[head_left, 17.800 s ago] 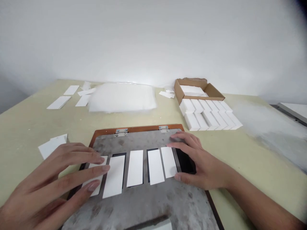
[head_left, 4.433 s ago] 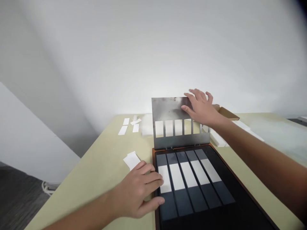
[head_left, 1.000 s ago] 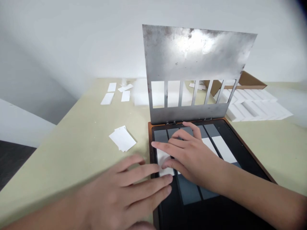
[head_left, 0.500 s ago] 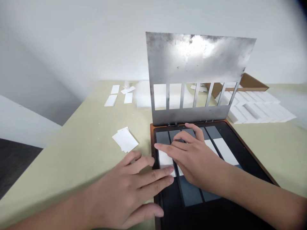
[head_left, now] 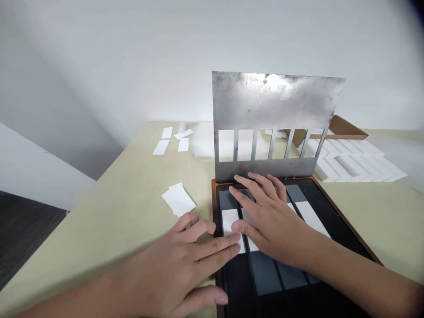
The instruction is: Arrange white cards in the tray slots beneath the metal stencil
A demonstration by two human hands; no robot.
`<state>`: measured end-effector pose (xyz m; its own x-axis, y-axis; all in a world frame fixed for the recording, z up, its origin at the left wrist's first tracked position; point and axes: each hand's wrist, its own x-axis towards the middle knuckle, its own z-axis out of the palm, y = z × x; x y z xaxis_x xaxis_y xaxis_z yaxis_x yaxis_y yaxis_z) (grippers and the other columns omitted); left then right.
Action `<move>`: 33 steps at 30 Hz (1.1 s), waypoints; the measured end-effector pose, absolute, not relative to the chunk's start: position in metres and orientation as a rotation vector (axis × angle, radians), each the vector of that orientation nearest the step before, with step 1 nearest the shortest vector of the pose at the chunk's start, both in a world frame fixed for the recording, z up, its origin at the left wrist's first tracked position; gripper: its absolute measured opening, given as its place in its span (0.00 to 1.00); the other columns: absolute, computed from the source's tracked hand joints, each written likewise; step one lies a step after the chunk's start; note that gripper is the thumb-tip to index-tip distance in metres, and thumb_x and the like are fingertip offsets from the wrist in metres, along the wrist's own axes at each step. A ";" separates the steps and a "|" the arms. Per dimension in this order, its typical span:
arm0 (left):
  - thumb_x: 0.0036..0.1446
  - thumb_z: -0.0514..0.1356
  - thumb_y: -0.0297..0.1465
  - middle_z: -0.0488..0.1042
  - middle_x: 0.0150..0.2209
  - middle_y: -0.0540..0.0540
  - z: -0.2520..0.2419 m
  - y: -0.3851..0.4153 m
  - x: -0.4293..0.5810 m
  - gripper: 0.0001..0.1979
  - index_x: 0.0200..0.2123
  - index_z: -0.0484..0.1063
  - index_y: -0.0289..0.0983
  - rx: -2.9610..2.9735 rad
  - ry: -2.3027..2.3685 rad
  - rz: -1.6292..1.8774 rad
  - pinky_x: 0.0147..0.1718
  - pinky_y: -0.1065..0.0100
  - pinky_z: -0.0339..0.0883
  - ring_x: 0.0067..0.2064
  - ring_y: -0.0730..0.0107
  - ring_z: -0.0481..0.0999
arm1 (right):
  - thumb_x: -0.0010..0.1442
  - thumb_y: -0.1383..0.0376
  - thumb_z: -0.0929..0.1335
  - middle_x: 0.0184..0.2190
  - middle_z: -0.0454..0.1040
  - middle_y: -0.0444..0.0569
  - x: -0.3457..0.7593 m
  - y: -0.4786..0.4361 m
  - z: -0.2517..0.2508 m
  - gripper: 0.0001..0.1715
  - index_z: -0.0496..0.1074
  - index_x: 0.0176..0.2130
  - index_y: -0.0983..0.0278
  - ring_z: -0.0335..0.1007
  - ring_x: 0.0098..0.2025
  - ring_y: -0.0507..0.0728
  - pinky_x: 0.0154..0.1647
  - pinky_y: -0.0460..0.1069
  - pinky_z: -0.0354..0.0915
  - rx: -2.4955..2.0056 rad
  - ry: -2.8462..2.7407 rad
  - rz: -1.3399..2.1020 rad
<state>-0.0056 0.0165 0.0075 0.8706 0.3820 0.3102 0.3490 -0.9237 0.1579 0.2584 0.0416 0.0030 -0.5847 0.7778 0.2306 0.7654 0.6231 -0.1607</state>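
Observation:
A black tray (head_left: 344,225) with grey strips lies at the right, its metal plate (head_left: 281,99) with rectangular windows standing upright behind it. White cards rest across the strips. Two fingertips of my left hand (head_left: 185,260) touch the leftmost card (head_left: 230,217), with the thumb spread apart over the tray's left edge. Over the middle of the tray, my right hand (head_left: 268,212) has its fingers spread and its thumb near that same card; it holds nothing visible and hides part of the neighbouring cards.
Loose white cards (head_left: 179,199) lie left of the tray, with more small cards (head_left: 161,147) farther back. Behind on the right are a brown cardboard box (head_left: 351,127) and rows of white stacks (head_left: 361,161). A grey wall rises behind the table (head_left: 115,198).
The fingers of my right hand have spread and its thumb now shows by the leftmost card. My left hand stays on that card. The view has tilted up slightly.

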 end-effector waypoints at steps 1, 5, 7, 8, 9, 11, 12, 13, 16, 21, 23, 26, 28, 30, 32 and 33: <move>0.75 0.56 0.43 0.73 0.67 0.49 0.009 0.017 -0.005 0.26 0.67 0.69 0.35 2.951 0.572 0.512 0.55 0.56 0.54 0.53 0.56 0.71 | 0.78 0.47 0.57 0.74 0.58 0.59 0.258 0.042 0.002 0.35 0.68 0.68 0.67 0.45 0.75 0.74 0.72 0.74 0.41 -1.266 -2.594 0.070; 0.76 0.55 0.44 0.75 0.65 0.50 0.017 0.017 -0.004 0.25 0.65 0.72 0.33 3.008 0.561 0.445 0.55 0.57 0.54 0.51 0.57 0.72 | 0.78 0.48 0.59 0.73 0.62 0.53 0.258 0.042 0.001 0.30 0.73 0.64 0.62 0.46 0.75 0.72 0.73 0.73 0.38 -1.240 -2.597 0.132; 0.76 0.54 0.45 0.76 0.64 0.50 0.020 0.017 -0.003 0.26 0.65 0.72 0.34 3.016 0.567 0.445 0.55 0.57 0.54 0.51 0.57 0.72 | 0.76 0.49 0.63 0.69 0.69 0.48 0.257 0.041 0.001 0.23 0.76 0.57 0.58 0.51 0.74 0.70 0.73 0.71 0.37 -1.205 -2.548 0.187; 0.76 0.53 0.45 0.76 0.64 0.50 0.021 0.017 -0.003 0.26 0.65 0.72 0.34 3.020 0.569 0.444 0.55 0.57 0.54 0.51 0.56 0.72 | 0.75 0.51 0.65 0.65 0.74 0.47 0.257 0.041 0.001 0.18 0.77 0.53 0.57 0.55 0.72 0.68 0.73 0.70 0.37 -1.181 -2.523 0.218; 0.76 0.53 0.46 0.77 0.63 0.50 0.021 0.017 -0.003 0.26 0.65 0.72 0.34 3.025 0.568 0.437 0.55 0.57 0.54 0.51 0.56 0.72 | 0.74 0.54 0.67 0.59 0.78 0.45 0.256 0.040 0.001 0.13 0.77 0.51 0.57 0.60 0.69 0.66 0.73 0.69 0.37 -1.157 -2.501 0.245; 0.76 0.54 0.45 0.77 0.63 0.49 0.020 0.017 -0.003 0.26 0.65 0.72 0.34 3.041 0.567 0.425 0.55 0.56 0.54 0.51 0.56 0.73 | 0.72 0.61 0.70 0.47 0.83 0.43 0.256 0.040 0.000 0.06 0.75 0.48 0.58 0.68 0.62 0.62 0.72 0.68 0.36 -1.103 -2.472 0.264; 0.76 0.54 0.45 0.77 0.63 0.48 0.019 0.017 -0.002 0.26 0.65 0.72 0.34 3.047 0.566 0.429 0.55 0.56 0.55 0.50 0.57 0.73 | 0.71 0.64 0.70 0.43 0.83 0.43 0.256 0.040 -0.001 0.06 0.75 0.49 0.58 0.71 0.58 0.61 0.72 0.67 0.37 -1.082 -2.460 0.251; 0.76 0.54 0.45 0.77 0.63 0.48 0.018 0.017 -0.002 0.26 0.65 0.72 0.34 3.051 0.560 0.433 0.55 0.56 0.55 0.50 0.57 0.73 | 0.71 0.65 0.70 0.41 0.83 0.44 0.256 0.040 -0.001 0.09 0.75 0.51 0.59 0.72 0.55 0.60 0.72 0.67 0.38 -1.069 -2.450 0.229; 0.75 0.55 0.45 0.79 0.60 0.46 0.014 0.017 -0.002 0.24 0.64 0.73 0.36 3.045 0.571 0.489 0.54 0.56 0.55 0.49 0.57 0.73 | 0.70 0.66 0.71 0.39 0.83 0.43 0.256 0.040 -0.002 0.15 0.74 0.56 0.59 0.72 0.51 0.59 0.72 0.67 0.39 -1.017 -2.448 0.162; 0.74 0.57 0.42 0.74 0.54 0.38 0.006 0.016 -0.005 0.21 0.65 0.73 0.43 2.970 0.698 0.558 0.51 0.56 0.56 0.47 0.54 0.70 | 0.67 0.72 0.71 0.37 0.82 0.38 0.257 0.039 -0.003 0.10 0.79 0.42 0.57 0.71 0.50 0.59 0.73 0.68 0.34 -0.887 -2.502 0.097; 0.73 0.58 0.40 0.70 0.57 0.37 0.004 0.017 -0.007 0.21 0.64 0.73 0.43 2.953 0.689 0.548 0.52 0.54 0.57 0.50 0.52 0.69 | 0.65 0.73 0.71 0.37 0.82 0.38 0.258 0.037 -0.004 0.11 0.79 0.42 0.58 0.71 0.49 0.59 0.74 0.68 0.34 -0.875 -2.518 0.075; 0.73 0.59 0.39 0.64 0.63 0.35 0.003 0.019 -0.008 0.20 0.65 0.73 0.45 2.919 0.693 0.506 0.56 0.49 0.58 0.58 0.46 0.65 | 0.65 0.73 0.71 0.37 0.82 0.38 0.259 0.035 -0.005 0.11 0.79 0.43 0.58 0.71 0.49 0.59 0.74 0.68 0.34 -0.879 -2.521 0.061; 0.73 0.59 0.39 0.59 0.68 0.34 0.003 0.020 -0.009 0.21 0.66 0.71 0.47 2.897 0.700 0.447 0.58 0.45 0.58 0.64 0.41 0.62 | 0.65 0.73 0.71 0.37 0.82 0.38 0.260 0.035 -0.005 0.10 0.79 0.43 0.58 0.71 0.49 0.59 0.74 0.68 0.34 -0.878 -2.519 0.055; 0.73 0.59 0.39 0.54 0.72 0.33 0.003 0.020 -0.009 0.22 0.67 0.70 0.49 2.887 0.707 0.406 0.60 0.41 0.57 0.68 0.37 0.59 | 0.65 0.73 0.71 0.37 0.82 0.38 0.260 0.034 -0.004 0.10 0.79 0.43 0.59 0.72 0.49 0.59 0.74 0.67 0.34 -0.874 -2.524 0.049; 0.73 0.59 0.39 0.51 0.74 0.32 0.002 0.021 -0.010 0.22 0.67 0.70 0.49 2.883 0.713 0.391 0.63 0.39 0.56 0.71 0.35 0.55 | 0.65 0.73 0.71 0.37 0.83 0.38 0.260 0.034 -0.003 0.10 0.79 0.43 0.59 0.72 0.49 0.58 0.74 0.67 0.35 -0.869 -2.522 0.041; 0.73 0.59 0.40 0.50 0.74 0.32 0.001 0.021 -0.010 0.23 0.68 0.69 0.50 2.882 0.717 0.389 0.64 0.38 0.56 0.73 0.35 0.54 | 0.65 0.73 0.71 0.37 0.83 0.38 0.260 0.034 -0.002 0.10 0.79 0.42 0.59 0.72 0.49 0.59 0.74 0.67 0.36 -0.868 -2.521 0.039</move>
<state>-0.0105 0.0211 0.0010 0.8526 0.4770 0.2134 0.4390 -0.8754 0.2025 0.2602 0.0342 -0.0021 -0.6888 0.5884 0.4235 0.5749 0.7992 -0.1754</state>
